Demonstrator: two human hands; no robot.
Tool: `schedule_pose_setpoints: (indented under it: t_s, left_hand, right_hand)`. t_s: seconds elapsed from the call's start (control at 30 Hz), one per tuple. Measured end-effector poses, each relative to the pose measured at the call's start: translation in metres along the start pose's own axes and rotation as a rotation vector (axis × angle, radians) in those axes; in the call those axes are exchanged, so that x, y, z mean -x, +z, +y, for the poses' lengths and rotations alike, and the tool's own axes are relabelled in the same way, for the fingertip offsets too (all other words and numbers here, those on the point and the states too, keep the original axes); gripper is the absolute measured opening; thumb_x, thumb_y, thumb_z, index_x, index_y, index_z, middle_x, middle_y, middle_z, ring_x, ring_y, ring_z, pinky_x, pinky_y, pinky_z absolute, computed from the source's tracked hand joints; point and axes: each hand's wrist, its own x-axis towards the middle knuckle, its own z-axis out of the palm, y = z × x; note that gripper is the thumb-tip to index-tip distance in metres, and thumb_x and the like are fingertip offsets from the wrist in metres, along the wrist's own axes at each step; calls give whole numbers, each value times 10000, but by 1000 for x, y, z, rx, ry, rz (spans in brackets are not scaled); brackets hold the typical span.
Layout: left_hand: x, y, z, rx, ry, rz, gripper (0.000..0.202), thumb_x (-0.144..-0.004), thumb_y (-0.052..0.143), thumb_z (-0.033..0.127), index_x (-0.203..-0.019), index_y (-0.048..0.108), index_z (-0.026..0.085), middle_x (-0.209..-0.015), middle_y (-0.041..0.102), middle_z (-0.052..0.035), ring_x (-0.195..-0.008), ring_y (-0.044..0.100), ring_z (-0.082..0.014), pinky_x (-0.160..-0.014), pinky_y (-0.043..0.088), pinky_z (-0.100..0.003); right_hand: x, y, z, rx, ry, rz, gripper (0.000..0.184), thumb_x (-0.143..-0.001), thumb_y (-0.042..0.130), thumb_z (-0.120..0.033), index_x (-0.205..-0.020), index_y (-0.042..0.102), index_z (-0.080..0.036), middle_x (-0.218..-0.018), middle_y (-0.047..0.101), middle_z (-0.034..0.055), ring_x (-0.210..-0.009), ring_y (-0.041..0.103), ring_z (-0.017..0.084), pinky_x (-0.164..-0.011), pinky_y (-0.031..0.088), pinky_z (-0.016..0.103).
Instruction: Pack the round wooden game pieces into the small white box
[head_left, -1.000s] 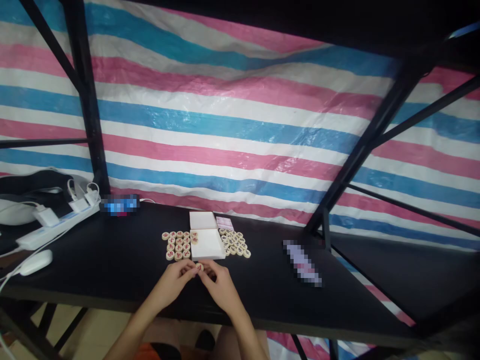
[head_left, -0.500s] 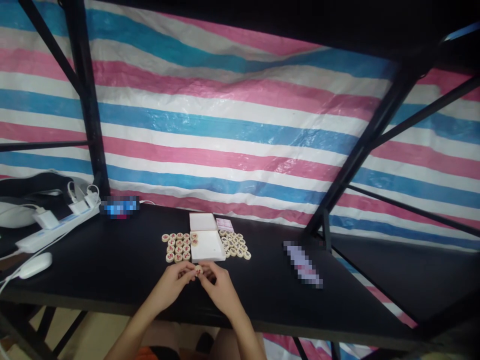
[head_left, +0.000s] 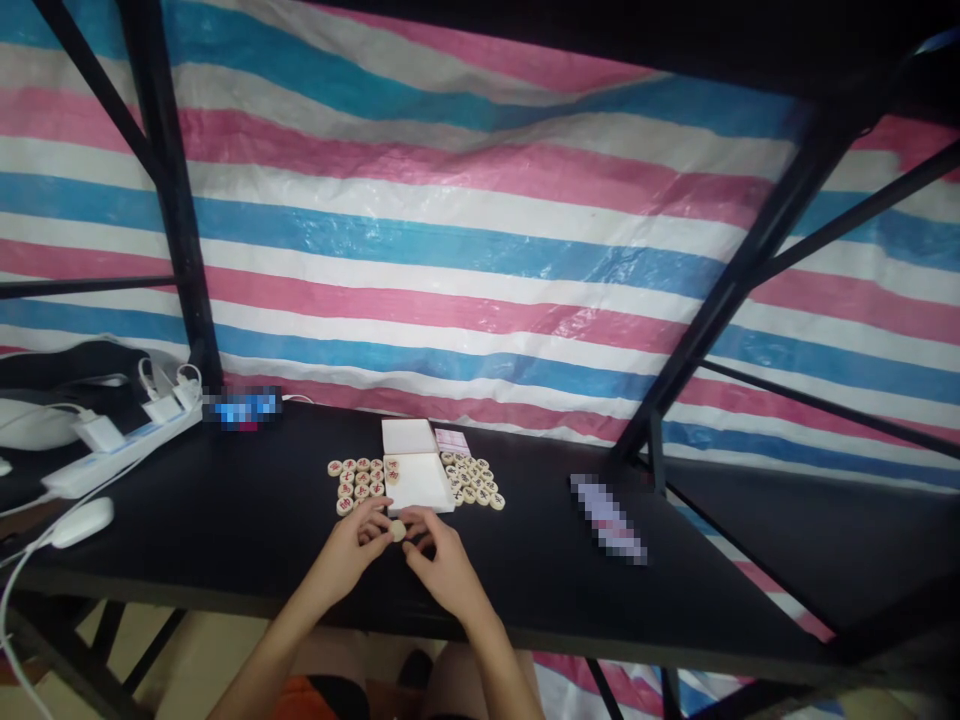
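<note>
My left hand (head_left: 355,542) pinches a round xiangqi piece (head_left: 397,531) between thumb and fingers, just above the desk's front half. The face of the piece turned to me looks blank. Close on its right side is my right hand (head_left: 441,562), thumb and index finger apart; whether a fingertip touches the piece I cannot tell. Beyond both hands lies an open white box (head_left: 421,482), with a couple of red-marked pieces (head_left: 393,470) at its left side. Rows of red-marked pieces (head_left: 361,477) stand left of the box. Dark-marked pieces (head_left: 472,480) cluster on its right.
A pink-and-white card (head_left: 452,443) lies behind the box. On the black desk (head_left: 247,500), a power strip (head_left: 124,455) with plugs, cables and a white mouse-like object (head_left: 84,522) occupy the left. A blurred lilac object (head_left: 607,518) lies at right. Black metal posts (head_left: 176,200) frame the desk.
The piece has turned from its red-marked face to a blank one. My right thumb and finger have spread away from it, while the left hand keeps its pinch. The view has shifted slightly.
</note>
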Motion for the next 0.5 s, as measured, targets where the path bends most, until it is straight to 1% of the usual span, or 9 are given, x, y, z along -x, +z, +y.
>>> schedule_pose_setpoints:
  t_s: [0.03,0.13,0.2,0.3,0.4,0.47,0.5]
  left_hand:
    - [0,0,0,-1,0,1,359,-725,635,326,-1043,592,166,-833,681,-45,-716,615,-172,-683,469,-285]
    - [1,-1,4,-73,29,-27,217,-736,631,338,-856,656,159,-769,670,-42,-692,607,-173,-657,467,-274]
    - [1,-1,5,-109,58,-26,196,-753,623,346,-803,663,161,-753,663,-37,-701,610,-175,-660,472,-268]
    - [1,2,6,-121,75,-8,187,-767,617,336,-847,653,171,-779,666,-32,-724,623,-174,-684,487,-266]
    - [3,5,9,-150,93,-32,178,-779,604,322,-876,642,178,-805,680,-32,-723,628,-169,-687,495,-261]
    - [5,3,13,-197,116,-45,177,-793,588,335,-868,646,186,-827,692,-34,-733,629,-168,-691,496,-257]
    - [5,-2,16,-234,127,-36,180,-797,581,346,-866,650,194,-831,697,-32,-741,630,-170,-699,494,-258]
  right_hand:
    - [0,0,0,2,5,-3,291,-759,548,-126,-1035,589,-208,-954,655,38,-794,621,156,-659,490,249]
    - [-1,1,3,17,12,-8,143,-795,558,-175,-917,631,-193,-866,667,28,-720,622,147,-641,482,244]
    - [-1,0,3,29,4,0,108,-801,568,-183,-882,639,-193,-837,661,21,-704,616,143,-636,479,238]
    - [-1,-1,2,45,-55,16,90,-813,573,-192,-871,641,-204,-862,650,22,-736,605,144,-668,483,244]
    - [1,-2,-1,61,-132,28,105,-826,549,-164,-846,640,-213,-909,647,31,-834,597,159,-740,478,265]
    - [2,-2,-3,76,-159,47,131,-817,541,-143,-871,634,-217,-943,639,39,-880,589,168,-749,477,269]
    - [2,-3,-3,84,-163,67,147,-809,542,-141,-899,628,-217,-962,631,44,-877,587,168,-736,480,267]
